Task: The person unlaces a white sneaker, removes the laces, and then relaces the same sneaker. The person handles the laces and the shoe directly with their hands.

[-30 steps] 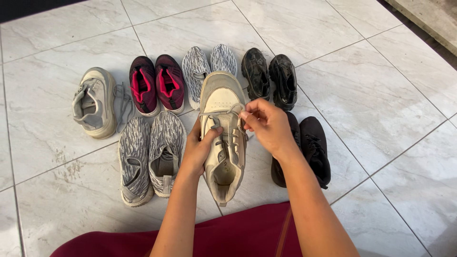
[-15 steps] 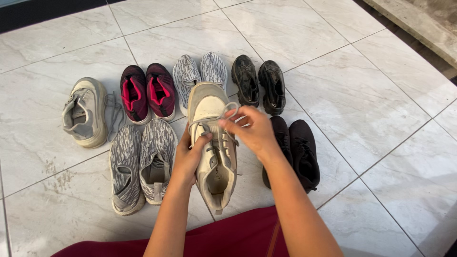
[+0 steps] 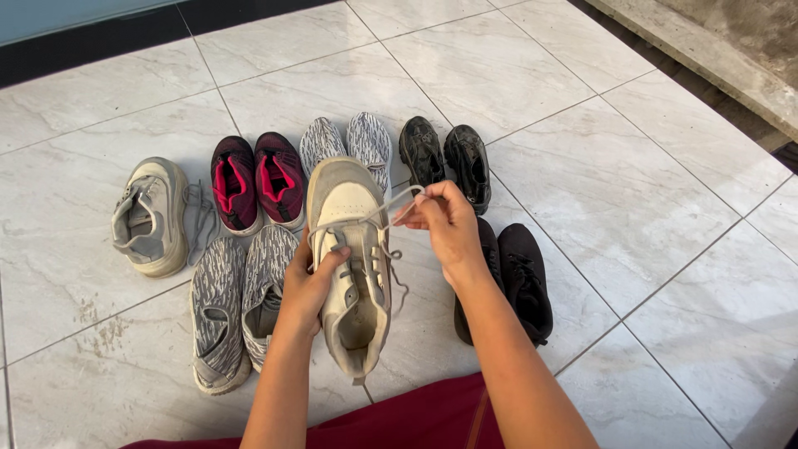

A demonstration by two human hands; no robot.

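- Head view: a person seated over a pale marble-tile floor holds a cream chunky sneaker up above rows of footwear, toe pointing away.
- Left hand wraps the sneaker's left side — thumb pressed on the tongue among the eyelets, fingers curled beneath, out of sight.
- Right hand pinches the grey shoelace between thumb and fingertips, drawing a loop taut across the toe end; a loose tail dangles by the sneaker's right side.
- Lacing looks to be the step in hand, at the lowest eyelets; a next move would call for a steady grip on the shoe and a fine pinch on the lace end.
- On the floor: its unlaced mate at far left, maroon-and-pink trainers, two grey patterned knit pairs, glossy black shoes and black sneakers just right of the wrist.
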